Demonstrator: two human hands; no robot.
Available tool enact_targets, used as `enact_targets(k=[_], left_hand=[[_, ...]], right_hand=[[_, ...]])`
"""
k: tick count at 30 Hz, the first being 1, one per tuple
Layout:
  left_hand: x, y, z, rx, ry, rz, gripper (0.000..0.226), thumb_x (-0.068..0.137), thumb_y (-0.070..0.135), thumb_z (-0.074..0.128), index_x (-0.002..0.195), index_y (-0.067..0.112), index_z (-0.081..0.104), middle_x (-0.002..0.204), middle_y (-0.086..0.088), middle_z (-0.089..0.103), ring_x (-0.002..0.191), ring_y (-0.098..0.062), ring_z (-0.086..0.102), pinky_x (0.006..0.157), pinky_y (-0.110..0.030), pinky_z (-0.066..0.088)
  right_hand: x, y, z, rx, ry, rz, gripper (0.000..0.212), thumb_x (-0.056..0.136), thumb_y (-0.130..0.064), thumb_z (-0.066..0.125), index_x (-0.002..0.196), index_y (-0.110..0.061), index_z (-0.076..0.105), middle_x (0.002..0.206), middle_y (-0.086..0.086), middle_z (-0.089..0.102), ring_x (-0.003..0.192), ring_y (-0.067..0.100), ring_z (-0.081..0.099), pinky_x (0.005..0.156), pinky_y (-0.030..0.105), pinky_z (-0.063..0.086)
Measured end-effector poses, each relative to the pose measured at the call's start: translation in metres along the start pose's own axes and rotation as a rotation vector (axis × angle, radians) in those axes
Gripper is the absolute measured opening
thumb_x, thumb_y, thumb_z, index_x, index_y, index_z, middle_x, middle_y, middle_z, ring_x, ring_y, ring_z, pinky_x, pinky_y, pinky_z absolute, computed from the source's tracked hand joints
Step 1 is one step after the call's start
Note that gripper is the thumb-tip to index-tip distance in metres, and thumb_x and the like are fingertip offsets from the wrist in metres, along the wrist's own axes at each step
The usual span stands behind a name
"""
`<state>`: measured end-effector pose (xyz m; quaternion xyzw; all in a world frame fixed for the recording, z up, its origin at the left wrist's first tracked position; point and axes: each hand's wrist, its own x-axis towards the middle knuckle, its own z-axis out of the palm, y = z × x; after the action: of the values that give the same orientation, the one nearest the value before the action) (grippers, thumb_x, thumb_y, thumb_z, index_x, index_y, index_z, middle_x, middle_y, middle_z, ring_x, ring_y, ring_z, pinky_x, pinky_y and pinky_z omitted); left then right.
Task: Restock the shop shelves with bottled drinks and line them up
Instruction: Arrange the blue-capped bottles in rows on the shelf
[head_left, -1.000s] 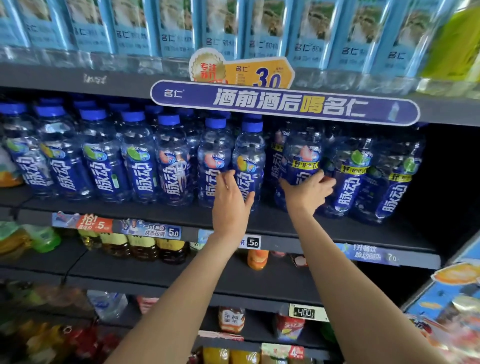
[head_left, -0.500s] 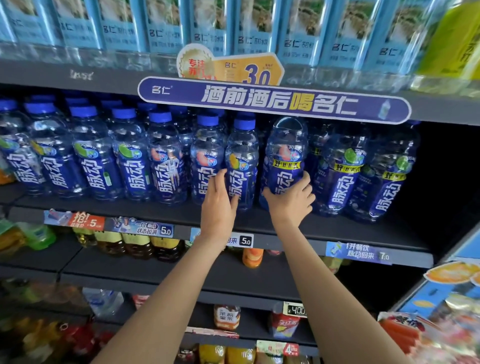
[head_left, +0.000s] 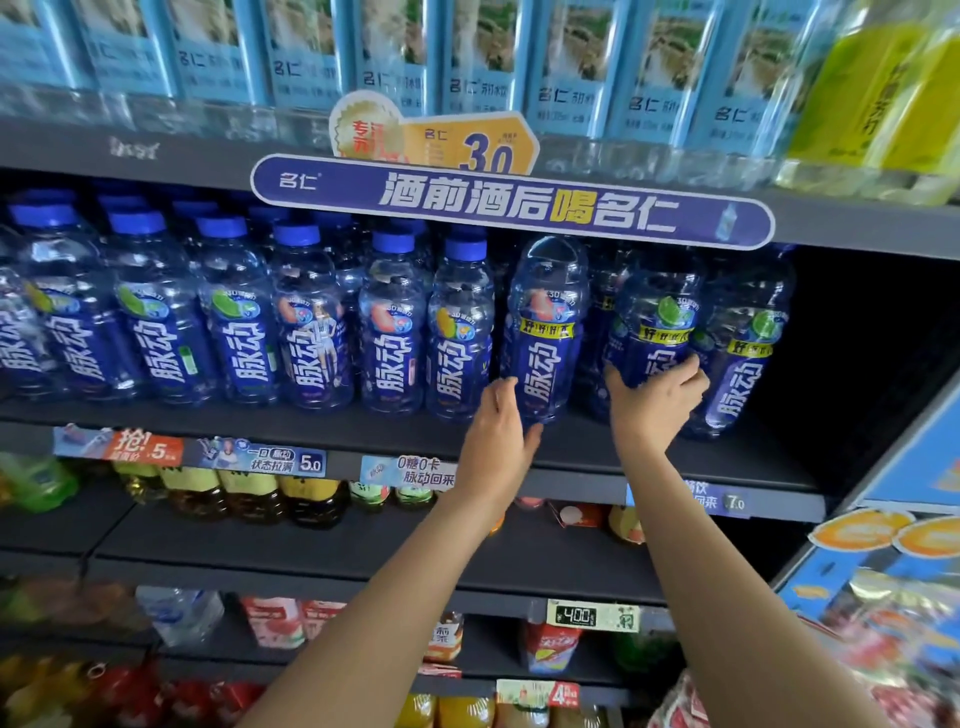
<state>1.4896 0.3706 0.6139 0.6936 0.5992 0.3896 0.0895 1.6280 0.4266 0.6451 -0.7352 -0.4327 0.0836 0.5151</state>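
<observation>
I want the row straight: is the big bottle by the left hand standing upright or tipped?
Upright, as far as shows: the big bottle has its base on the shelf and its label reads vertically. The left hand touches its lower side.

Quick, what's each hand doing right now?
Left hand: open, fingers against a big bottle.
Right hand: gripping the next bottle.

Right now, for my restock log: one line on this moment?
left hand: touches peach bottle | right hand: grips lime bottle | shelf
</observation>
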Motion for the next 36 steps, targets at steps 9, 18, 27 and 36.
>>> enact_targets(k=[9,18,27,36], left_hand=[[0.024,0.010,-0.001,0.023,0.058,-0.147,0.024,0.091,0.014,0.055,0.111,0.008,0.042,0.112,-0.010,0.053,0.094,-0.025,0.058,0.069,-0.025,0.034],[0.029,0.013,0.012,0.041,0.115,-0.168,0.025,0.089,0.013,0.057,0.108,0.009,0.042,0.115,-0.010,0.048,0.100,-0.027,0.055,0.077,-0.032,0.042],[0.011,0.013,0.031,0.044,0.140,-0.114,0.037,0.087,0.013,0.058,0.122,0.012,0.045,0.132,-0.013,0.037,0.112,-0.029,0.047,0.086,-0.033,0.046],[0.004,0.011,0.023,0.088,0.026,-0.108,0.047,0.090,0.011,0.052,0.134,0.021,0.037,0.150,-0.012,0.019,0.133,-0.030,0.027,0.100,-0.036,0.038]], right_hand=[[0.004,0.004,0.001,0.014,0.028,0.013,0.068,0.073,-0.028,0.078,0.120,0.002,0.038,0.128,0.018,0.039,0.118,0.035,0.039,0.090,0.046,0.038],[0.000,0.006,-0.014,0.051,0.085,-0.148,0.074,0.074,-0.042,0.074,0.125,0.000,0.040,0.126,0.018,0.039,0.118,0.035,0.038,0.095,0.048,0.033],[0.052,0.034,-0.031,0.052,0.058,0.188,0.084,0.072,-0.026,0.078,0.133,0.003,0.028,0.138,0.021,0.033,0.125,0.041,0.036,0.098,0.051,0.035],[0.028,0.021,-0.019,0.066,0.083,0.092,0.072,0.079,-0.015,0.072,0.134,0.004,0.030,0.141,0.021,0.030,0.124,0.040,0.037,0.098,0.048,0.036]])
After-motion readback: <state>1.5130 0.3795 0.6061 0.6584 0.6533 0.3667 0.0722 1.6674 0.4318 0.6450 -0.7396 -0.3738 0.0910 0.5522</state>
